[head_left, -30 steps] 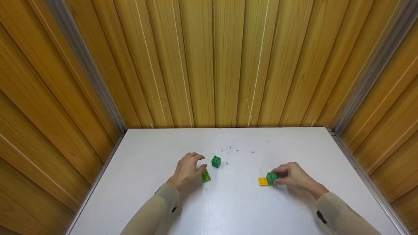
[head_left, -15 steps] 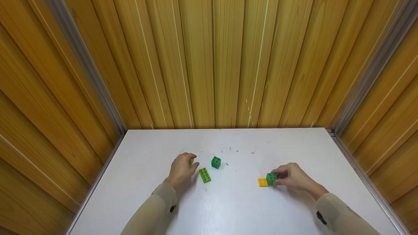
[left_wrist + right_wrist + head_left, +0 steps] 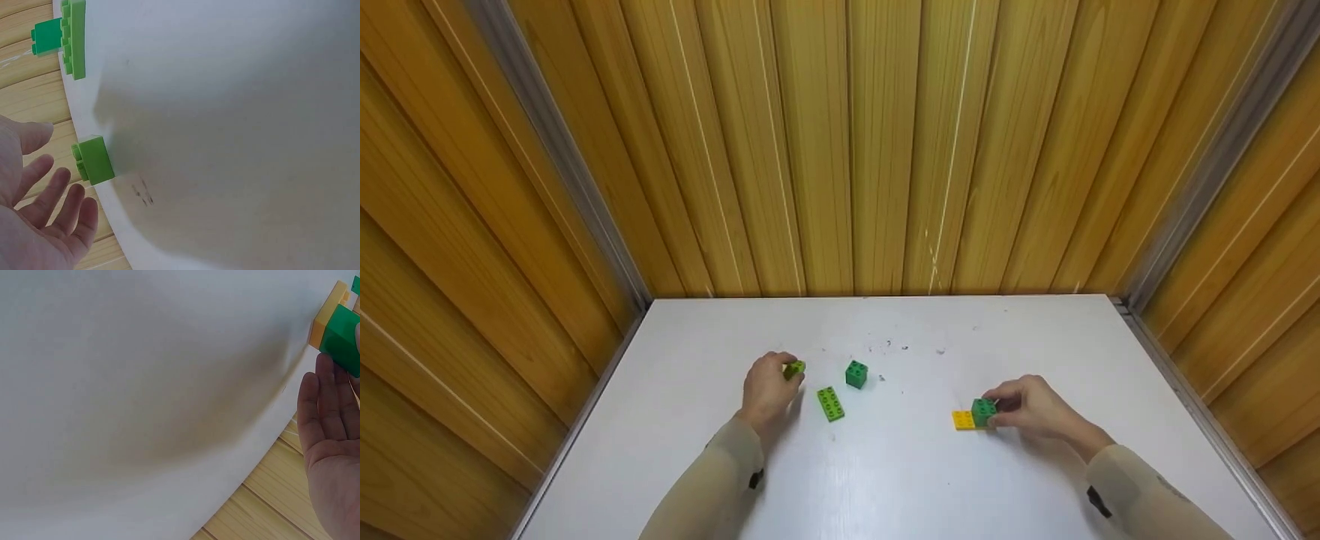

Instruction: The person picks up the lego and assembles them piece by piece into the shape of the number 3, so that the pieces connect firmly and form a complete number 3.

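My left hand [image 3: 767, 388] is at a small lime-green building brick [image 3: 794, 369] on the white table. In the left wrist view the fingers are parted, and this lime brick [image 3: 97, 160] stands just beyond the fingertips. My right hand [image 3: 1031, 406] pinches a dark green brick [image 3: 983, 412] between thumb and fingers. It sits on the right part of a flat yellow brick [image 3: 963, 420], whose left studs show. In the right wrist view the green brick [image 3: 340, 334] lies flush against the yellow one [image 3: 329, 315].
Between the hands lie a flat lime-green brick [image 3: 830, 403] with two rows of studs and, behind it, another dark green brick [image 3: 856, 373]. The white table [image 3: 877, 480] has small dark marks toward the back. Wood-patterned walls [image 3: 877, 150] enclose its back and sides.
My left hand has moved left, off the flat lime-green brick, uncovering it, and over to the small lime brick. My right hand stays on the dark green brick.
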Available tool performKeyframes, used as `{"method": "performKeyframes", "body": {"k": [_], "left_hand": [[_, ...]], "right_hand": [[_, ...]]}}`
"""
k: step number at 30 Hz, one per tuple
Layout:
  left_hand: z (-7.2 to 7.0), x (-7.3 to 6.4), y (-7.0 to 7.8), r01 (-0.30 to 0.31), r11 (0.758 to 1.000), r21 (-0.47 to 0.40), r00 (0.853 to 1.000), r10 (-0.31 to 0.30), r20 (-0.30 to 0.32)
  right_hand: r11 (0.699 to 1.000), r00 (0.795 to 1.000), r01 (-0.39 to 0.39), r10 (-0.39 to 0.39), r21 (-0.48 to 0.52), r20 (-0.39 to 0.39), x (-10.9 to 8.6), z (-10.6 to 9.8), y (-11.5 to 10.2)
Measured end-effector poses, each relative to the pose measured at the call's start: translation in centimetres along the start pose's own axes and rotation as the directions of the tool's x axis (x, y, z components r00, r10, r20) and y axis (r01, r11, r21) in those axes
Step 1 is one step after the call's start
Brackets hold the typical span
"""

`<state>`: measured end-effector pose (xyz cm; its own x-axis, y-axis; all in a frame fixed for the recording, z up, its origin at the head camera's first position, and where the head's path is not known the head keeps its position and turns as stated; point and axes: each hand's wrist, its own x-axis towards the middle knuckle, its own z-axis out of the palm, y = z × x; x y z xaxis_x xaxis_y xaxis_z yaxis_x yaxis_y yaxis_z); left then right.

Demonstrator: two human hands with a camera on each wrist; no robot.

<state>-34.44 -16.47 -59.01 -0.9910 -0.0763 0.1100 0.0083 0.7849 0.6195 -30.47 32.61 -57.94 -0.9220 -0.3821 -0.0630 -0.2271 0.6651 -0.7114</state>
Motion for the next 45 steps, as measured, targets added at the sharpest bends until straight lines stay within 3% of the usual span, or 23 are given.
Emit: {"method": "performKeyframes", "body": {"k": [9,13,34,45], "left_hand": [[0.24,-0.15,-0.11,0.092,0.996,-0.005,0.996,-0.092,0.008],[0.49,-0.21,-0.17,0.104,0.995,-0.001,0.994,-0.104,0.021],[0.71,-0.29,-0.48,0.075,0.997,-0.002,0.997,-0.075,0.028],[0.58,-0.56,-0.07,0.062,0.998,-0.009,0.998,-0.062,0.021]], "right_hand": [[1.000,1.000,0.012,-0.012,-0.001,0.002,-0.05,-0.09,-0.01],[1.000,1.000,0.002,-0.002,0.003,0.002,-0.10,-0.09,-0.08],[0.999,0.999,0.047,-0.047,-0.009,0.004,-0.03,-0.09,0.26],[1.000,1.000,-0.002,0.003,-0.011,0.004,-0.13,-0.09,-0.13]]}}
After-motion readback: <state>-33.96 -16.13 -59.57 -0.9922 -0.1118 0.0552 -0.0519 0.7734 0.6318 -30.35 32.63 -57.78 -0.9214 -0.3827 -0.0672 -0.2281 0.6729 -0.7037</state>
